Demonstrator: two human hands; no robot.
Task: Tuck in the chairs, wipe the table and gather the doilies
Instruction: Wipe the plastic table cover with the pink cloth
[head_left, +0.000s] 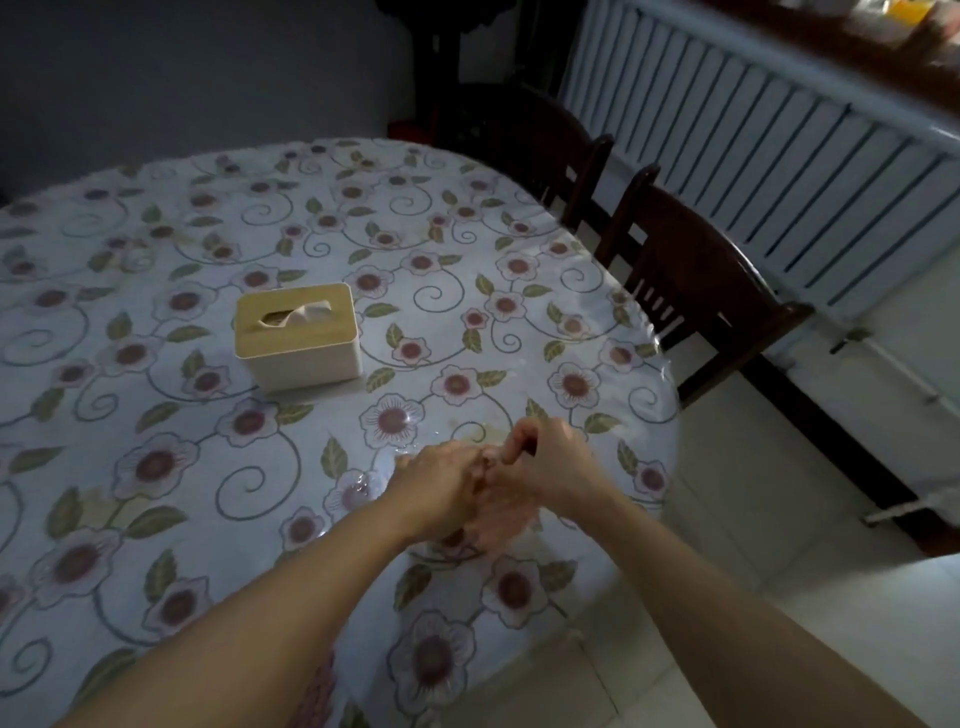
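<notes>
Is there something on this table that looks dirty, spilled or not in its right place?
Yes. A faint yellowish stain marks the tablecloth just beyond the two hands. The tissue box sits slightly askew, one tissue sticking up. Both chairs look tucked in.

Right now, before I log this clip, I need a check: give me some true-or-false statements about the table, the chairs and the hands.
1. The tissue box stands on the table. True.
2. Two dark chairs stand at the table's right side. True.
3. The left hand rests on the tissue box. False: it meets the right hand near the table's edge.
4. The tablecloth is plain white. False: it has a flower pattern.
</notes>
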